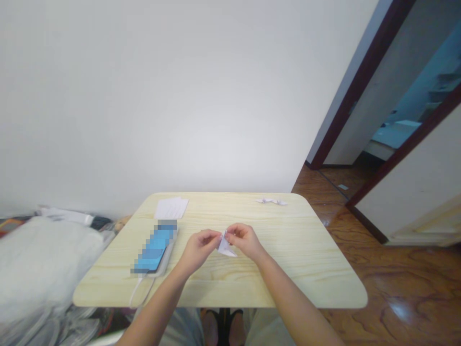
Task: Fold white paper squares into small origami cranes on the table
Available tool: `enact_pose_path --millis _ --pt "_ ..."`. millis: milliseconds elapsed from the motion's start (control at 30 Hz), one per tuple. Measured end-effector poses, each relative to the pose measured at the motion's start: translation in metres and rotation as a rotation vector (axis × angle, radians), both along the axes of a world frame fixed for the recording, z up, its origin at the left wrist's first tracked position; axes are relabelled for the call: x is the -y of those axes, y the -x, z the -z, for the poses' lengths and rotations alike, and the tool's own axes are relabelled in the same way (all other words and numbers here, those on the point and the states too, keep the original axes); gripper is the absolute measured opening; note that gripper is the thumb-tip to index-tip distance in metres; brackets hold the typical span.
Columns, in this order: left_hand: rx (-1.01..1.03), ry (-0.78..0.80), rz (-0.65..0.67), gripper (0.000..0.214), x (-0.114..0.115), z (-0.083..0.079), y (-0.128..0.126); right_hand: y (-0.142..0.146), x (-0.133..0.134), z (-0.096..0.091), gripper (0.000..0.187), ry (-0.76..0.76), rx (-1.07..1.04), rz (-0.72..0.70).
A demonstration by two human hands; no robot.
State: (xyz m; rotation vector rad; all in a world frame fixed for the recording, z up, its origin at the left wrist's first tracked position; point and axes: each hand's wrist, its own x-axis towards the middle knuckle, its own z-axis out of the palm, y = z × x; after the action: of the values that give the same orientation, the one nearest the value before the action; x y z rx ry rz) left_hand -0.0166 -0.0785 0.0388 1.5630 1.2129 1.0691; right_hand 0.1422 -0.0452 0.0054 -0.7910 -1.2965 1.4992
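A small folded piece of white paper point(226, 248) is held up between my two hands, over the front middle of the table point(295, 269). My left hand point(200, 246) pinches its upper left edge with thumb and fingertips. From the other side, my right hand point(245, 239) grips the top of the paper, fingers curled close to the left ones. The paper's lower part hangs out as a pointed flap below the fingertips. Small folded white paper shapes point(272, 201) lie at the table's far right.
A stack of white paper sheets point(172, 208) lies at the back left. In front of it is a phone with a blurred screen point(154, 247), its white cable point(136, 290) running over the front edge. A white wall point(216, 96) stands behind the table.
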Motion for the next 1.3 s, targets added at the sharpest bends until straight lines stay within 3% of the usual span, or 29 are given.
enact_pose_path --millis 167,433,800,1033,1300 --pt "-0.109 -0.056 0.043 0.022 0.0032 -0.0060 0.0036 -0.0007 0.0005 -0.0005 0.018 -0.031 -0.016 0.005" --pt "-0.187 -0.140 -0.093 0.022 0.0066 -0.0046 -0.0023 0.0010 0.0025 -0.0029 0.022 -0.013 -0.024 0.002" --pt "-0.396 -0.278 -0.058 0.022 0.0060 -0.0018 -0.0020 -0.0018 0.0056 -0.0080 0.024 0.004 -0.049 -0.097" --pt "-0.420 -0.264 -0.063 0.022 0.0065 -0.0036 -0.0028 0.0001 0.0046 -0.0061 0.027 0.017 0.013 -0.043" --pt "-0.301 -0.121 -0.026 0.022 0.0085 -0.0036 -0.0020 -0.0004 0.0029 -0.0028 0.025 -0.083 0.111 0.014"
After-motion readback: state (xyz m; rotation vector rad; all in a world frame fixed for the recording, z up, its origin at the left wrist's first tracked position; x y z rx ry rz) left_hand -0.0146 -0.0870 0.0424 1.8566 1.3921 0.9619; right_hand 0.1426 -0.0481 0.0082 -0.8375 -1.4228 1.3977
